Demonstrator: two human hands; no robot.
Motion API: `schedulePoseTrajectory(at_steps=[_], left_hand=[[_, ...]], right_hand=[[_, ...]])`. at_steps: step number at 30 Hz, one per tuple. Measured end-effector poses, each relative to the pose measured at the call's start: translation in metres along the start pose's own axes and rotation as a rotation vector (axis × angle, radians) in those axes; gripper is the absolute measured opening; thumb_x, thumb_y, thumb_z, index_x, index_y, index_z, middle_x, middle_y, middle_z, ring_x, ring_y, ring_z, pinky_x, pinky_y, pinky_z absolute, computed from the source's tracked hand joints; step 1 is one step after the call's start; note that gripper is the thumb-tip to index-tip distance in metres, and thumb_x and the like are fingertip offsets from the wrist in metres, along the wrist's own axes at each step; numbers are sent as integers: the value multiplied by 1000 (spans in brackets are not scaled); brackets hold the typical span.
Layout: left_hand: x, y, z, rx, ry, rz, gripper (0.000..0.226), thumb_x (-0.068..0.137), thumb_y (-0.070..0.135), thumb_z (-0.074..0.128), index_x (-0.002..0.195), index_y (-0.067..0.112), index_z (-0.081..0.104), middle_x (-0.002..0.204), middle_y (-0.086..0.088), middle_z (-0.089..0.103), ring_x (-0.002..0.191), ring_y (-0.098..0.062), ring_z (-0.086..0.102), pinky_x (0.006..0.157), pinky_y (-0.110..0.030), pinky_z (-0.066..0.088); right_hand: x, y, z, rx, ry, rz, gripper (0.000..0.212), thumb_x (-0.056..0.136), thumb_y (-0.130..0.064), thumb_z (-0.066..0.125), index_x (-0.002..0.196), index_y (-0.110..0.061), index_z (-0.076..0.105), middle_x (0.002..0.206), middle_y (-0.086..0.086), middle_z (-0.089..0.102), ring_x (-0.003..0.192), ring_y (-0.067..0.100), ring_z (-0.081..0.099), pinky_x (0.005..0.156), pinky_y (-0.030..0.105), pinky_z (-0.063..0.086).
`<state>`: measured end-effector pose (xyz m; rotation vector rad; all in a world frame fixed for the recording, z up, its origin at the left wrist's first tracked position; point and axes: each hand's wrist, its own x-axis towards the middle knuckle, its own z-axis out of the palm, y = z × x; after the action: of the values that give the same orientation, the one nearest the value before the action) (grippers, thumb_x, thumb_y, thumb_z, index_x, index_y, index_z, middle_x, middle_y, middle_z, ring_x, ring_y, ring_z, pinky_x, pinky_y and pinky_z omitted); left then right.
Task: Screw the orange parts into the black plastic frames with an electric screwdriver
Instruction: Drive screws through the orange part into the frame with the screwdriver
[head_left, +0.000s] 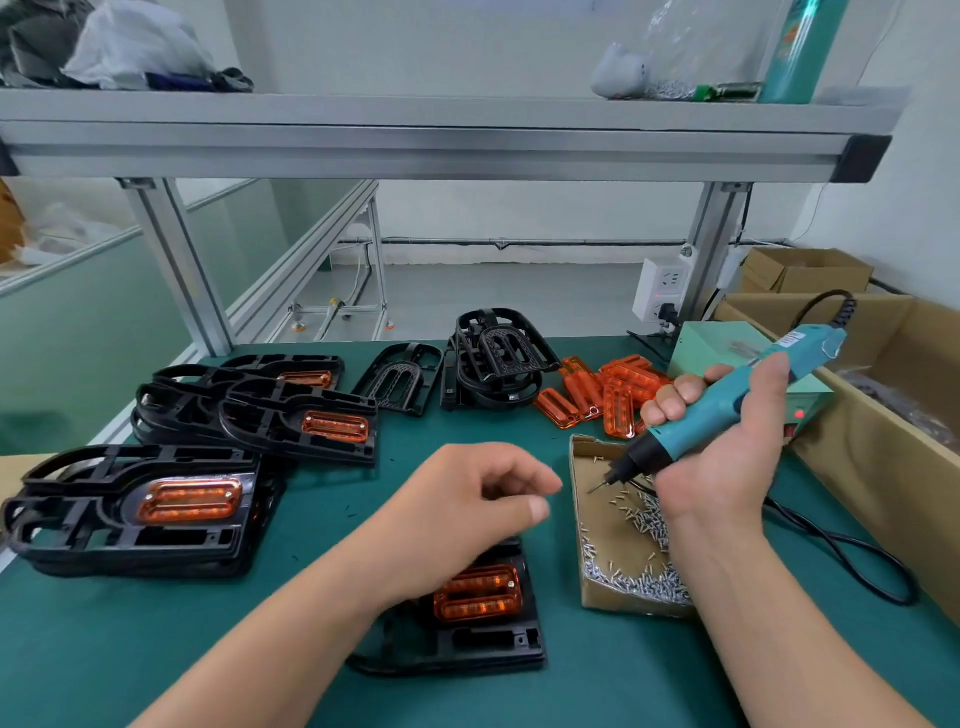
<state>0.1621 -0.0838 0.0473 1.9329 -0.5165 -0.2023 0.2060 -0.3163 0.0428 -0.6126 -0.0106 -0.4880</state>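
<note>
Right hand (727, 447) has the electric screwdriver (737, 395) in a full wrap: fingers (670, 402) curled tight round the teal barrel, thumb along the far side, cord end pointing up and right. The tool is tilted, bit down-left, with its tip just above the bare upper part of the cardboard screw tray (587, 525); can't tell whether a screw is on the bit. Loose screws (639, 577) are heaped mostly along the tray's near and right edges. Left hand (462, 519) holds nothing: fingers (524, 467) loosely curled, thumb out toward the tray, a clear gap between thumb and forefinger. It hangs over the work piece, a black frame (498, 644) lying flat on the green desk (156, 654) right in front, with an orange part (480, 592) seated in it. The hand and wrist cover the frame's upper half, so I can't tell whether they touch it. At the left sits a stack of frames with orange inserts (130, 514), and a second such stack (291, 410) behind it. Empty black frames (493, 364) are piled at the back centre, with the loose orange parts (613, 389) heaped just to their right, beyond the tray. A pale green power box (711, 343) stands behind the right hand, and the black cable (841, 551) loops across the desk right of the tray.
</note>
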Motion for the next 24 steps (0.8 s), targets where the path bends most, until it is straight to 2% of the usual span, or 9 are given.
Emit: schedulePoseTrajectory(at_steps=[2,4,10,14,20,24], left_hand=[[-10,-8,-11,11,20,-34,17,92,28,75,101,42,78,97,9,79,93,-7,73,92,-27,56],[-18,-15,-16,46,52,-58,19,95,25,74,100,43,77,98,11,80,96,-6,74,96,-30,56],[-26,-18,-6,78,73,-130,13,90,33,75,97,43,75,93,15,79,93,-8,74,94,-38,58],[-28,-16,3,79,62,-89,14,91,30,76,100,41,74,94,17,79,92,-4,73,92,-33,56],[-30,-12,11,73,53,-43,19,89,43,72,107,45,65,98,20,78,98,-3,71,99,-41,52],[-30,-12,9,59,55,-26,18,93,33,70,106,44,65,100,18,79,101,-2,72,100,-41,52]], right_hand=[[-8,3,5,10,-34,26,45,104,-61,53,90,-19,56,75,2,46,61,16,44,59,29,41],[-17,6,10,23,-72,53,47,104,-62,53,91,-17,56,77,3,44,63,17,43,60,29,41],[-36,13,21,31,-151,106,42,106,-55,49,92,-16,54,79,4,45,66,18,45,64,31,43],[-40,12,24,45,-159,102,42,107,-55,50,94,-15,54,80,4,46,68,19,45,65,32,44],[-43,11,26,33,-167,109,42,106,-56,50,93,-16,55,80,4,46,67,19,44,65,32,44],[-46,14,26,21,-187,122,42,107,-55,49,92,-17,55,78,3,47,66,18,44,64,31,43]])
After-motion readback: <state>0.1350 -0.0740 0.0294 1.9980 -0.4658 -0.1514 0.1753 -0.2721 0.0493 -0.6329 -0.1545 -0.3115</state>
